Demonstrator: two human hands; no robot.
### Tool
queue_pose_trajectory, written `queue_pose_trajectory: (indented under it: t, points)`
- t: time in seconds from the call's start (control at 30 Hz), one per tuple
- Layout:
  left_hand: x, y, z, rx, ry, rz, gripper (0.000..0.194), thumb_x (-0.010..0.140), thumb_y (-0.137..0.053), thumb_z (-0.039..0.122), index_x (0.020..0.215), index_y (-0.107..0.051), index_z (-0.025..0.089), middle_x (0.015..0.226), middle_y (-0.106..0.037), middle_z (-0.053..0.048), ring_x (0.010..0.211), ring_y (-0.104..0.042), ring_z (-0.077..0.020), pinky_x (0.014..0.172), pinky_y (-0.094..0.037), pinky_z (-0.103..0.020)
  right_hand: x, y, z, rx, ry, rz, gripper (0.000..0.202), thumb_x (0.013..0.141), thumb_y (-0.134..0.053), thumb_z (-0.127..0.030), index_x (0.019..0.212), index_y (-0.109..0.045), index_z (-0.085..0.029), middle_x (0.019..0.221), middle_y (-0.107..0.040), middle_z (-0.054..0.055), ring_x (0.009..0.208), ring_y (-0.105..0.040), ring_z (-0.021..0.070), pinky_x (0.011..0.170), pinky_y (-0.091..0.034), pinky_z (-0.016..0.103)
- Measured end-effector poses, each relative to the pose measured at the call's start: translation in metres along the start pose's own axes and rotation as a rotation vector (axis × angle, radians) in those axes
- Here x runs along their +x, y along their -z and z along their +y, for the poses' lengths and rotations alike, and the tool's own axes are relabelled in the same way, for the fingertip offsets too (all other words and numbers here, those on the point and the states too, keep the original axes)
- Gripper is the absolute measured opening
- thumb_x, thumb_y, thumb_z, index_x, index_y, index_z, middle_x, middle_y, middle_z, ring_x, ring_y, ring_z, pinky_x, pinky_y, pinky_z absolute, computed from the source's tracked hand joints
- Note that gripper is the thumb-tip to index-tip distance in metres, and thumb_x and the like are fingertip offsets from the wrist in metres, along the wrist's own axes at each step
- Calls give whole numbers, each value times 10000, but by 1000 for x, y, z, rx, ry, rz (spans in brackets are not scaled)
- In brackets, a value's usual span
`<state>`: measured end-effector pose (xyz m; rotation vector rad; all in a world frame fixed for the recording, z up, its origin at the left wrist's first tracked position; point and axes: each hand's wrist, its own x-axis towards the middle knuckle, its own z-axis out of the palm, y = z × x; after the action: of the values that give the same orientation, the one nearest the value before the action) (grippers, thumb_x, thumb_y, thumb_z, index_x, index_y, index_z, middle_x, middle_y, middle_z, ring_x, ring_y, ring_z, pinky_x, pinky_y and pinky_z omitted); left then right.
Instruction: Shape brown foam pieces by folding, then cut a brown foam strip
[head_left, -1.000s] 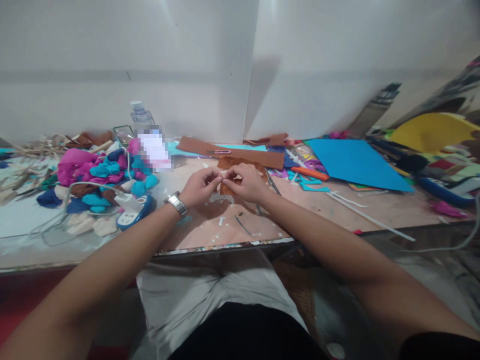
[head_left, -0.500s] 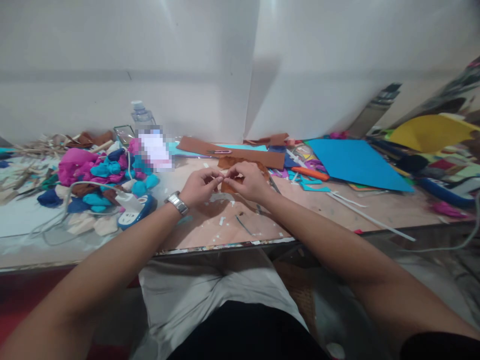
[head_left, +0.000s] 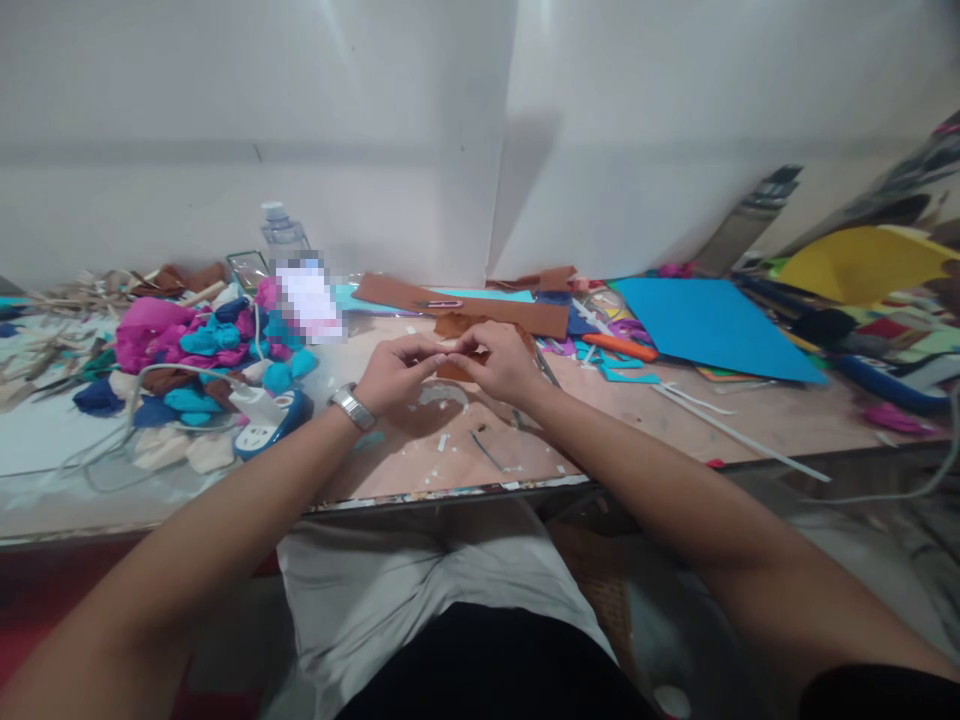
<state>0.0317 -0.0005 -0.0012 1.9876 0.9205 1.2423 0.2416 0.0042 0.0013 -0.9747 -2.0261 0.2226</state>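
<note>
Above the wooden tabletop [head_left: 405, 470], my left hand [head_left: 397, 372] and my right hand [head_left: 499, 362] meet at their fingertips. The fingers of both are pinched together, and what lies between them is too small to make out. Brown crumpled paper [head_left: 457, 322] shows behind and under my right hand. Just beyond are a flat brown strip [head_left: 510, 317] and small snips [head_left: 441, 304] lying on it. White paper scraps and a thin dark strip [head_left: 487, 450] lie on the table nearer me.
On the left are crumpled coloured paper balls [head_left: 154, 335], a power strip [head_left: 274, 425] with a cable, a phone [head_left: 307, 298] and a bottle [head_left: 283, 232]. To the right are an orange cutter [head_left: 620, 347], blue sheet [head_left: 712, 325], white sticks [head_left: 750, 435] and yellow paper [head_left: 862, 262].
The fingers of my left hand have straightened slightly and its thumb has come closer to my right thumb. The brown paper between the hands shows less. Other things have stayed put.
</note>
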Motion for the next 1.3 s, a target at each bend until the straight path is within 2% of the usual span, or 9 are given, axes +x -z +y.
queue_pose_trajectory:
  t: [0.2, 0.37, 0.53, 0.63, 0.77, 0.9, 1.03, 1.17, 1.3]
  points:
    - [0, -3, -2, -36, 65, 17, 398, 842, -746, 561, 964, -788, 184, 963, -784, -92, 872, -701, -200, 795, -559, -328, 0, 0, -1, -17, 10, 0, 225, 901, -748, -401, 814, -682, -205, 860, -745, 42, 862, -637, 225, 901, -373, 397]
    - [0, -5, -2, -90, 104, 13, 420, 830, -748, 572, 956, -765, 172, 928, -776, -81, 777, -671, -164, 740, -538, -299, 0, -1, -2, -45, 23, -22, 195, 917, -735, -362, 816, -685, -203, 860, -748, 38, 879, -644, 225, 912, -356, 394]
    - [0, -5, -1, -138, 142, -22, 444, 823, -751, 586, 940, -768, 159, 908, -764, -81, 732, -632, -150, 755, -518, -309, -1, -2, -1, -40, 42, 27, 235, 904, -755, -385, 791, -669, -198, 830, -736, 26, 852, -647, 212, 899, -357, 382]
    - [0, -4, -1, -156, 144, -33, 446, 820, -754, 595, 938, -777, 166, 928, -762, -77, 739, -622, -151, 770, -506, -314, -1, -1, -3, -18, 38, 65, 240, 866, -799, -395, 839, -669, -195, 850, -736, 16, 817, -648, 195, 874, -380, 369]
    - [1, -3, -3, -181, 174, -76, 446, 810, -760, 609, 874, -775, 167, 885, -738, -59, 725, -594, -137, 729, -480, -286, -1, 1, -5, -3, 145, 78, 161, 879, -797, -352, 943, -726, -222, 926, -756, 7, 893, -674, 191, 905, -386, 368]
    - [1, -3, -6, -224, 238, -64, 441, 786, -790, 600, 838, -764, 163, 808, -699, -32, 689, -552, -118, 674, -459, -258, -1, 1, -2, -34, 194, 72, 109, 929, -744, -360, 918, -775, -256, 936, -773, 20, 950, -680, 208, 931, -384, 393]
    - [-1, -5, -9, -255, 295, -72, 422, 809, -779, 578, 903, -767, 167, 846, -700, -33, 695, -552, -117, 665, -470, -255, -1, 0, -1, -42, 220, 79, 137, 941, -725, -362, 880, -785, -256, 907, -775, 28, 932, -677, 212, 918, -394, 401]
    - [-1, -6, -12, -324, 257, -97, 411, 816, -785, 538, 997, -738, 172, 957, -713, -45, 712, -569, -114, 678, -481, -257, 0, 1, -2, -23, 196, 82, 187, 934, -726, -401, 858, -764, -235, 896, -778, 38, 919, -682, 219, 914, -411, 402]
    - [-1, -5, -14, -279, 201, -129, 401, 827, -780, 492, 1059, -709, 172, 1060, -710, -68, 851, -623, -157, 752, -498, -284, 2, 3, -2, 47, 164, 92, 237, 911, -739, -445, 849, -740, -216, 867, -763, 41, 869, -684, 216, 873, -449, 384]
